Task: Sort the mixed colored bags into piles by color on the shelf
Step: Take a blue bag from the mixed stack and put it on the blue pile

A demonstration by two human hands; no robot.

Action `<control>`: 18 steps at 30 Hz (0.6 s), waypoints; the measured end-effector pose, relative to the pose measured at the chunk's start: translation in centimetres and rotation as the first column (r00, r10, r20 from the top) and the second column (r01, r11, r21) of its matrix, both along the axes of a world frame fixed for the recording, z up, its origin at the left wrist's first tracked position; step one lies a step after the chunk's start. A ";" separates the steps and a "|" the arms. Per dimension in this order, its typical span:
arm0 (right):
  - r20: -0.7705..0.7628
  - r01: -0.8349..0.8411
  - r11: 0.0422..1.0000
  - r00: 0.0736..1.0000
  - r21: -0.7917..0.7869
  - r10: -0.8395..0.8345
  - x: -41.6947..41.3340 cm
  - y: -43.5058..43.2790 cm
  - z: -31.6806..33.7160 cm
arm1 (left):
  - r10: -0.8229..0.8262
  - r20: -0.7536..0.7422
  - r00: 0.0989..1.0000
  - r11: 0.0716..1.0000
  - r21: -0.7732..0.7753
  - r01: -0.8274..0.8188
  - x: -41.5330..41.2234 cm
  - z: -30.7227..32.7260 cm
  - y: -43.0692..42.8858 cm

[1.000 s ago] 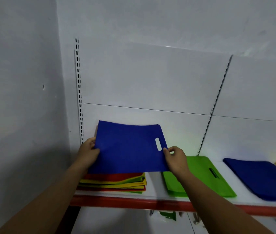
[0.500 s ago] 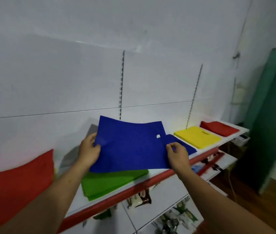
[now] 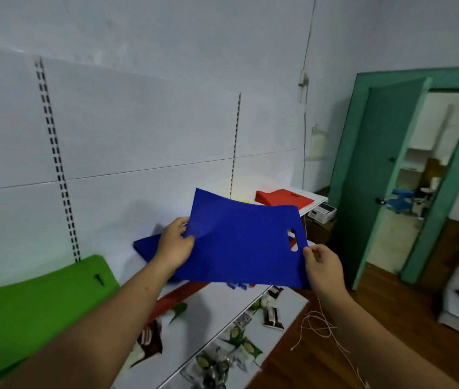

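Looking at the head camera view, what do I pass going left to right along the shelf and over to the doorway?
green bag → blue pile → held blue bag → red pile → green door

Bag (image 3: 239,245) up in front, above a pile (image 3: 146,247) on the shelf (image 3: 316,197); another pile (image 3: 31,304) left, a third (image 3: 281,198) far right.
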State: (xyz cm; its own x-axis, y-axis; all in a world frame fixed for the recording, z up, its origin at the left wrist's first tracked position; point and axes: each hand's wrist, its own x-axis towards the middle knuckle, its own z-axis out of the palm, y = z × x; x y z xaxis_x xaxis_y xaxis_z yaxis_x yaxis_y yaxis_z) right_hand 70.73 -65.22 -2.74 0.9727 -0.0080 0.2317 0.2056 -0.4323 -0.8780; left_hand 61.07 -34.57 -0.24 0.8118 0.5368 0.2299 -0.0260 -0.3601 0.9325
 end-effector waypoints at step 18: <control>0.043 -0.232 0.972 0.971 -0.046 0.234 18.1 9.4 -2.5 | 0.246 -0.006 0.969 0.967 -0.072 -0.246 10.9 -2.8 5.9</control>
State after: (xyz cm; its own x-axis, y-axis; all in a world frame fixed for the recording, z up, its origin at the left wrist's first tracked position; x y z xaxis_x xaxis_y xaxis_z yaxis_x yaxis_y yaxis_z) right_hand 88.81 -55.86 -5.27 0.9345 0.2277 0.2738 0.3464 -0.4028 -0.8472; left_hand 72.00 -28.62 -3.08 0.6519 0.7352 0.1856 0.0526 -0.2880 0.9562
